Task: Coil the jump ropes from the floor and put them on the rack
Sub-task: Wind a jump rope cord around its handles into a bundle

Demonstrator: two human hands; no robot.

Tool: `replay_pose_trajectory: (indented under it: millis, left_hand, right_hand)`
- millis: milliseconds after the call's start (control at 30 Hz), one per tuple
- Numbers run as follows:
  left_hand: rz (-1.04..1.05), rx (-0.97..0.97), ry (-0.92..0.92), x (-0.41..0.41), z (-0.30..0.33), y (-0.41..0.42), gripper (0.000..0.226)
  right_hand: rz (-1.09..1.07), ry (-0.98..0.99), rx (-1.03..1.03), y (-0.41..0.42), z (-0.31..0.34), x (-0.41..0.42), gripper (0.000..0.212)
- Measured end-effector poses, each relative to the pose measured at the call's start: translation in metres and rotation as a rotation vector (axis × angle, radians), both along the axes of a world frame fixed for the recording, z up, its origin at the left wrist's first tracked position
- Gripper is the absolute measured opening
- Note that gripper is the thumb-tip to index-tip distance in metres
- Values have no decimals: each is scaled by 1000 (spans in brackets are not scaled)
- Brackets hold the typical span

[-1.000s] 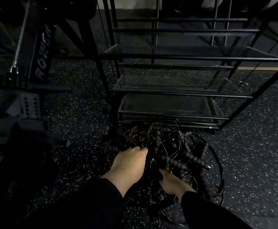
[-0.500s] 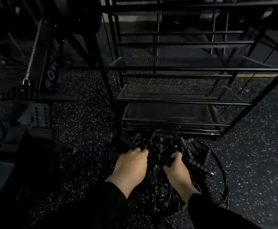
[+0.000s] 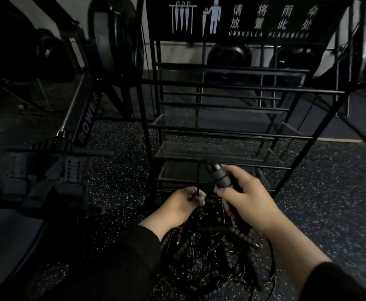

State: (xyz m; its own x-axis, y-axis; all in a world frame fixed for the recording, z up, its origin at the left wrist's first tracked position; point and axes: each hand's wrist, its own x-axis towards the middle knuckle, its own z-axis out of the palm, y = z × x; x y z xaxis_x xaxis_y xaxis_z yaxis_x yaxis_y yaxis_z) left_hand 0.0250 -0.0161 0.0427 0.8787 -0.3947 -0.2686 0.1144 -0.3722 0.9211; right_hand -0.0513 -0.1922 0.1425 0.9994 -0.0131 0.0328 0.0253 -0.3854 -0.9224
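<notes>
Head view: a rope handle [image 3: 220, 178] has been lifted from the tangled ropes [image 3: 212, 242] below, grasped by the right hand [image 3: 246, 197]; its cord [image 3: 198, 181] is pinched by the left hand [image 3: 183, 202]. Untangling has begun; the rack [image 3: 221, 131] beyond is unused.

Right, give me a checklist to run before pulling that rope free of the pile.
1. Right hand grips a jump rope handle: ok.
2. Left hand pinches a thin cord: ok.
3. Cord and handle belong to the same rope: cannot tell.
4. Rope free of the pile on the floor: not ok, still tangled.
5. Rack shelves ahead have room: ok.
</notes>
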Motion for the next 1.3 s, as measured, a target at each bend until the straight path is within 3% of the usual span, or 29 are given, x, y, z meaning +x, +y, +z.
replay_pose_trajectory:
  millis: [100,267,400,500,600,767,933,1033,1133,1233,1300]
  left_hand:
    - [-56,174,-125,-16,19,-1,22]
    - [-51,359,-134,-32,27,6,31]
    - [250,10,-125,-35,59,-2,32]
    - [351,-109,-263,-36,81,-3,34]
    - [431,-266,-332,-38,101,-7,36]
    - [392,-554,-296,-38,118,-13,36]
    - [298,-711,-201,-38,125,-16,35]
    - [246,-607,-233,-34,123,-16,30]
    - [154,-314,-214,-25,107,-15,26]
    - [28,-65,-85,-22,91,-13,37]
    - [-80,17,52,-25,87,-13,33]
  right_hand:
    - [-14,-110,148,-3,27,-20,45]
    - [-79,-210,363,-12,51,-39,38]
    - [-143,-47,323,-14,40,-38,29]
    - [-154,125,122,-14,25,-32,13]
    - [-135,154,59,-8,22,-28,14]
    - [-66,139,-71,2,18,-15,22]
    - [22,155,7,14,12,-8,26]
    - [-60,97,0,15,10,-3,27]
    - [-170,20,74,8,11,1,21]
    - [-213,10,234,2,14,3,18]
    - [-224,6,342,-1,17,3,17]
